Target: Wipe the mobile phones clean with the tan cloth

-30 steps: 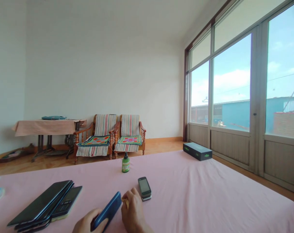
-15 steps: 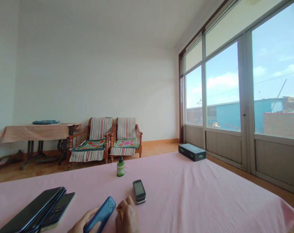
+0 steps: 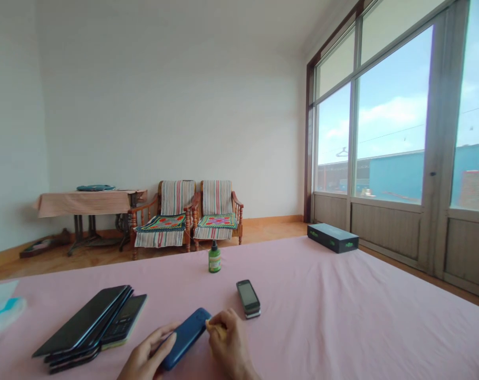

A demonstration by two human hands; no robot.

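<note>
A blue phone (image 3: 185, 336) lies back up over the pink table cloth (image 3: 322, 311), tilted up to the right. My left hand (image 3: 146, 359) grips its lower end, fingers wrapped along its edge. My right hand (image 3: 229, 343) is closed at the phone's upper corner, pinching something small and yellowish that I cannot make out. A small dark phone (image 3: 248, 298) lies just beyond my right hand, apart from it. A green bottle (image 3: 214, 258) with a black cap stands upright farther back.
A stack of dark phones and a calculator (image 3: 93, 327) lies at the left. A pale blue cloth (image 3: 2, 311) sits at the far left edge. A dark box (image 3: 333, 237) rests near the far right corner. Two striped chairs (image 3: 188, 214), a covered side table (image 3: 87, 203) and large windows (image 3: 390, 121) stand beyond.
The view has swung a little, shifting everything rightward in frame. The blue phone has tipped down flatter toward the table while both hands keep their hold.
</note>
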